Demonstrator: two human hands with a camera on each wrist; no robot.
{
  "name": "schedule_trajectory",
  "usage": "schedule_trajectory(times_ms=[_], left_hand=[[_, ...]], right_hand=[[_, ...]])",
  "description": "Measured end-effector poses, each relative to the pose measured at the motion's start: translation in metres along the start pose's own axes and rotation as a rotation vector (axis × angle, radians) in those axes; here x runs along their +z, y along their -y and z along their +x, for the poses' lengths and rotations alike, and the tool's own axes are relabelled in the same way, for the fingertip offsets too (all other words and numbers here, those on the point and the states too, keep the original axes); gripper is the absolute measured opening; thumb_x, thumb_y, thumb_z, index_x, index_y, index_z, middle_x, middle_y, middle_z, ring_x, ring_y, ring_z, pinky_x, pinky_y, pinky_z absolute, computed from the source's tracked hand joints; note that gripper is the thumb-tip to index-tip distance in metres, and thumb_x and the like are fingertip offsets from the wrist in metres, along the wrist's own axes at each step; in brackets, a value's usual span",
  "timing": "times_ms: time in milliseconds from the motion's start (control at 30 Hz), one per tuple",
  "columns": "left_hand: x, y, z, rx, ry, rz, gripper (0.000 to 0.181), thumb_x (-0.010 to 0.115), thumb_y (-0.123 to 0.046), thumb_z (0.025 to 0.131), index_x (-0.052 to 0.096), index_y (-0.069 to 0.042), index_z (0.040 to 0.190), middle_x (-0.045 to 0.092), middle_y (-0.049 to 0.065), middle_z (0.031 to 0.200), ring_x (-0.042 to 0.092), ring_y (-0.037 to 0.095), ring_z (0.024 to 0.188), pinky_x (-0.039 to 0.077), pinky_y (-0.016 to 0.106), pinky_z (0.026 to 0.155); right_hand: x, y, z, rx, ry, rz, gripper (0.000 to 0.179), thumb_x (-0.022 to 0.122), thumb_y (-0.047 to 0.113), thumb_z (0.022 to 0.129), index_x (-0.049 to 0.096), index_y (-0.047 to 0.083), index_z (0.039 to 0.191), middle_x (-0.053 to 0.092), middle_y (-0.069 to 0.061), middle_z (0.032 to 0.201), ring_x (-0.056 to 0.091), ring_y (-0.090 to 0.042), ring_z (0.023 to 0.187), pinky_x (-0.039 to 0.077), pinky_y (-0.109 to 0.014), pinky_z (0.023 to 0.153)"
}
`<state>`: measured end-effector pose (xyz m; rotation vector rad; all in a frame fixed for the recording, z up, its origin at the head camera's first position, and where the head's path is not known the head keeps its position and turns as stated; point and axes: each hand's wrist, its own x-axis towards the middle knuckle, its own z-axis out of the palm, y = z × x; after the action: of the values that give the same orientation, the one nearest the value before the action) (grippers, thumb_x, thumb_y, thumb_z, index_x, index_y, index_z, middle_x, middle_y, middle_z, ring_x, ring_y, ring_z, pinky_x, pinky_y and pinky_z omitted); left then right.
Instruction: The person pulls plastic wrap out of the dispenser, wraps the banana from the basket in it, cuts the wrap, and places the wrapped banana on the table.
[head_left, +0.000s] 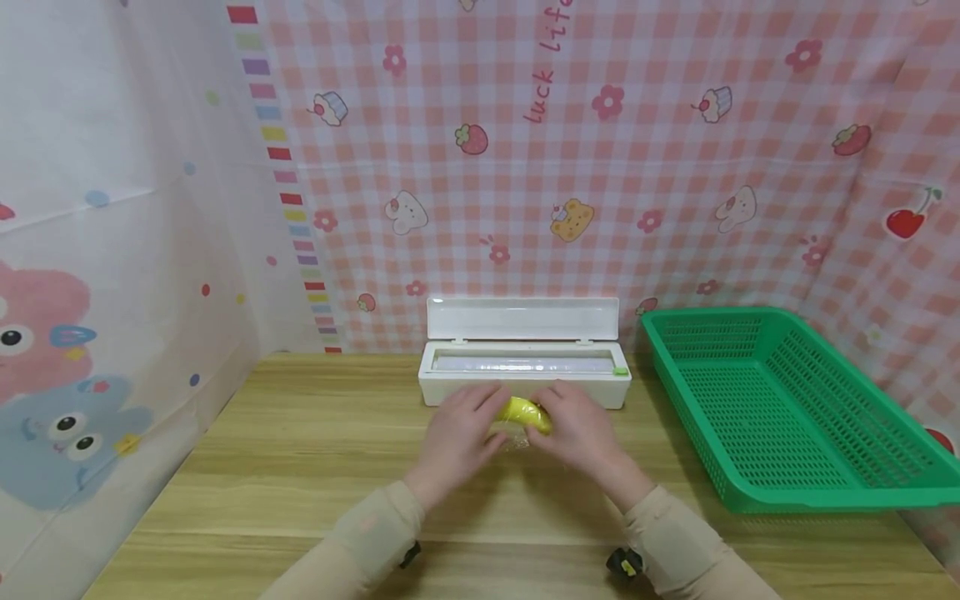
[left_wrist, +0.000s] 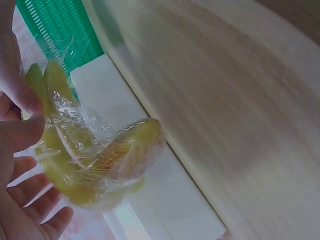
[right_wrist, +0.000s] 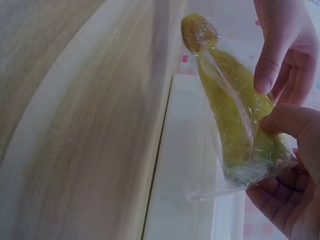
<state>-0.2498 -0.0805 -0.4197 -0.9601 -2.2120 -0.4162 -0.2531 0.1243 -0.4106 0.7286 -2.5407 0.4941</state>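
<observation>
A bunch of yellow bananas [head_left: 522,412] wrapped in clear cling film is held up over the table, in front of a white dispenser box [head_left: 435,392]. My right hand [head_left: 577,425] grips one end, its thumb on the film and its fingers behind, as the right wrist view shows. My left hand [head_left: 463,429] is at the other side, its fingers loosely spread and touching the wrapped bananas [left_wrist: 75,185]. In the left wrist view its thumb stands apart from those fingers. Loose crinkled film hangs off the bananas [right_wrist: 227,100].
The dispenser's lid [head_left: 522,319] stands raised, with a film roll [head_left: 525,365] inside and a green slider [head_left: 620,372] at its right end. To the right is a green perforated basket [head_left: 776,492]. Patterned cloth [head_left: 637,167] hangs behind the wooden table [head_left: 247,500].
</observation>
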Motion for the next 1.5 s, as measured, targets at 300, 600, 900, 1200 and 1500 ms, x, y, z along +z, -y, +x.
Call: schedule_trajectory(times_ms=[300,600,900,1200,1500], left_hand=[[0.010,-0.002,0.001,0.015,-0.011,0.046,0.051,0.090,-0.018,0.071,0.068,-0.007,0.115,0.068,0.006,0.114,0.062,0.024,0.106,0.051,0.037,0.095],[0.014,-0.005,0.003,-0.003,-0.079,0.066,0.041,0.090,-0.015,0.070,0.072,-0.007,0.106,0.071,0.004,0.099,0.065,0.022,0.092,0.056,0.034,0.081],[0.014,-0.004,0.003,-0.018,-0.106,0.067,0.035,0.087,-0.011,0.072,0.072,-0.007,0.103,0.072,0.005,0.096,0.066,0.022,0.087,0.056,0.034,0.078],[0.010,0.001,0.002,-0.082,-0.136,-0.002,0.035,0.087,-0.013,0.074,0.071,-0.008,0.105,0.072,0.004,0.098,0.066,0.021,0.089,0.056,0.033,0.082],[0.008,0.003,0.000,-0.216,-0.080,-0.105,0.037,0.086,-0.011,0.076,0.071,-0.010,0.109,0.073,0.003,0.101,0.066,0.021,0.093,0.056,0.035,0.084]], right_hand=[[-0.001,0.006,-0.002,-0.061,-0.059,-0.049,0.031,0.085,0.019,0.069,0.070,0.007,0.093,0.061,-0.001,0.085,0.053,-0.016,0.075,0.048,-0.029,0.061],[-0.001,0.013,-0.003,-0.079,-0.063,-0.075,0.033,0.087,0.022,0.069,0.071,0.007,0.094,0.062,-0.001,0.087,0.053,-0.016,0.076,0.048,-0.027,0.060],[-0.005,0.015,-0.004,-0.097,-0.082,-0.068,0.035,0.088,0.024,0.071,0.071,0.008,0.098,0.065,-0.003,0.091,0.056,-0.018,0.081,0.052,-0.029,0.063],[-0.024,0.016,-0.004,-0.218,-0.137,0.075,0.050,0.087,0.032,0.074,0.069,0.006,0.113,0.066,-0.005,0.103,0.059,-0.019,0.090,0.054,-0.031,0.071],[-0.036,0.007,-0.004,-0.430,-0.209,0.212,0.064,0.087,0.034,0.073,0.063,0.003,0.124,0.064,-0.008,0.119,0.058,-0.024,0.111,0.050,-0.037,0.096]])
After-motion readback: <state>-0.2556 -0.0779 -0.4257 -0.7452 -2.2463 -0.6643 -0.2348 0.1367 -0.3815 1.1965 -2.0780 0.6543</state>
